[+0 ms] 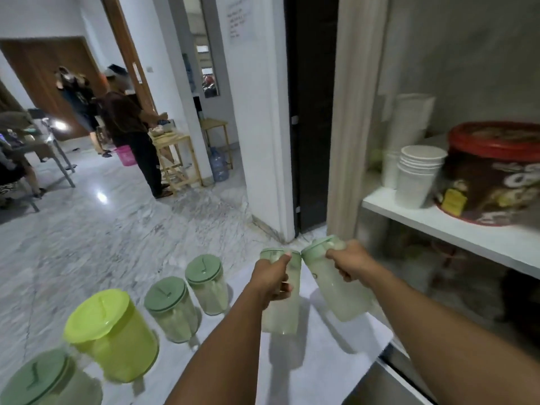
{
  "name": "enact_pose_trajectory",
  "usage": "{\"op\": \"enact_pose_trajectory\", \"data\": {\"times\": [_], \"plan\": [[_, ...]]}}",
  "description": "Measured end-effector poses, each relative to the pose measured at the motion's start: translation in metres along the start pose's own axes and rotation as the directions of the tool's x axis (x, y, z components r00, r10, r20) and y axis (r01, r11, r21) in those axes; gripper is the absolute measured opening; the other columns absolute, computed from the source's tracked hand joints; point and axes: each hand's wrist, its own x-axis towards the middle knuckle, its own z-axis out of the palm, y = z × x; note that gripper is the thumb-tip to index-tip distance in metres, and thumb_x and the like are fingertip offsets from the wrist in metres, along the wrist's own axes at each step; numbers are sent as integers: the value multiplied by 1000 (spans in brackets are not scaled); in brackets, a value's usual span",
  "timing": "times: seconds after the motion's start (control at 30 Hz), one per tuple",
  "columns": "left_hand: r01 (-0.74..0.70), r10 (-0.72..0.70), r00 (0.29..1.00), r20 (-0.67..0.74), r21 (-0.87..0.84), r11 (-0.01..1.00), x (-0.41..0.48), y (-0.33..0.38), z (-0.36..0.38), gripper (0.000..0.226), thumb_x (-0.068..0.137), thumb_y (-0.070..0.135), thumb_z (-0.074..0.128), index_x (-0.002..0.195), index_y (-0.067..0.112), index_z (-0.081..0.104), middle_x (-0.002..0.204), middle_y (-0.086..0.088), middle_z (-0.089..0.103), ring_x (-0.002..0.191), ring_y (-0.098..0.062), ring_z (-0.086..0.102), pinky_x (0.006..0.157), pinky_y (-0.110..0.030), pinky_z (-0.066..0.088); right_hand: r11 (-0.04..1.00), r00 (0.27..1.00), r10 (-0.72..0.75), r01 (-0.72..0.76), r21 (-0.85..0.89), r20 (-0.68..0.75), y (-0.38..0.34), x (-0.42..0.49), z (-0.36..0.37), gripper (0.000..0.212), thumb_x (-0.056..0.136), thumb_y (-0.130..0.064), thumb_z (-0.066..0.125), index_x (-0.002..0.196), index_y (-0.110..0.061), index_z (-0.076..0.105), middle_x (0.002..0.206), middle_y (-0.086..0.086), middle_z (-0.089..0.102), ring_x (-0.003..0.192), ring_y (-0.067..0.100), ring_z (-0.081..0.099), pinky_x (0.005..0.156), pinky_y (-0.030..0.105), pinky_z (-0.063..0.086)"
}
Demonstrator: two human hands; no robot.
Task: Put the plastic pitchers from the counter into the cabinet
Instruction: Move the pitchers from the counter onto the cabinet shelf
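Head view: both arms reach forward over the white counter (315,372). The left hand (273,277) has its fingers wrapped around the handle side of a translucent pitcher with a sage-green lid (282,293). That pitcher is upright and lifted clear of the counter, with its shadow below it. The right hand (350,263) is clenched around the upper part of a second green-lidded pitcher (336,285), which is tilted with its top leaning left and is also off the counter. The two lids sit just beside each other and may be touching; the blur makes this hard to tell.

Four more pitchers stand on the counter in a diagonal row along its left edge:
- far sage-lid pitcher (208,285)
- next sage-lid pitcher (171,309)
- opaque lime-green pitcher (111,334)
- nearest sage-lid pitcher (43,381), partly cut off by the frame

The cabinet (455,235) is open on the right. Its white shelf holds a stack of white paper cups (419,175), a taller white stack (409,121) behind them, and a red-lidded round tin (493,173). The lower compartment is dark and blurred, and its contents are unclear.

In the background on the left, two people (128,121) stand by a wooden table (175,159). A pink bucket (126,155) and a water jug (218,165) sit on the marble floor.
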Motion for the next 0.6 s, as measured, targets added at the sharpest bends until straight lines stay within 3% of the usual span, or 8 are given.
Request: {"op": "enact_pose_trajectory", "data": {"times": [0.1, 0.2, 0.27, 0.37, 0.5, 0.6], "plan": [[-39, 31, 990, 136, 57, 998, -63, -1, 17, 44, 91, 51, 61, 96, 7, 59, 74, -8, 52, 48, -21, 54, 54, -30, 53, 1000, 998, -9, 8, -20, -54, 21, -78, -45, 20, 84, -19, 65, 73, -9, 51, 57, 10, 48, 44, 21, 41, 44, 25, 33], [-6, -82, 919, 386, 222, 975, -122, 2, 43, 46, 95, 53, 53, 78, 10, 52, 60, -7, 51, 48, -20, 51, 54, -28, 49, 996, 996, 45, -51, -78, -75, 46, -160, -108, 21, 80, -20, 67, 75, -7, 52, 53, 11, 46, 39, 20, 39, 43, 25, 31], [-41, -209, 802, 560, 400, 916, -156, 14, 75, 51, 96, 54, 51, 70, 10, 50, 58, -7, 49, 51, -19, 49, 56, -28, 44, 981, 989, 126, -136, -138, -81, 62, -216, -164, 22, 78, -22, 69, 71, -6, 56, 51, 12, 48, 36, 21, 41, 42, 26, 33], [-201, -333, 650, 683, 577, 792, -212, 39, 143, 53, 95, 55, 51, 63, 13, 50, 56, -3, 45, 50, -16, 47, 54, -25, 42, 934, 948, 297, -313, -173, -110, 86, -310, -250, 29, 79, -28, 70, 61, -10, 56, 49, 7, 48, 38, 19, 40, 44, 26, 33], [-402, -374, 461, 805, 565, 720, -307, 57, 257, 51, 93, 54, 52, 63, 14, 57, 55, -1, 47, 49, -16, 46, 48, -22, 42, 867, 841, 438, -489, -98, -317, 113, -437, -358, 31, 76, -33, 75, 61, -11, 61, 52, 6, 51, 42, 19, 43, 47, 26, 36], [-536, -292, 319, 902, 426, 729, -379, 60, 338, 46, 94, 53, 51, 75, 13, 61, 58, 0, 53, 51, -16, 54, 51, -24, 48, 875, 758, 440, -482, 41, -482, 122, -519, -424, 23, 84, -30, 68, 83, -10, 58, 58, 5, 45, 44, 16, 36, 46, 26, 30]]}}
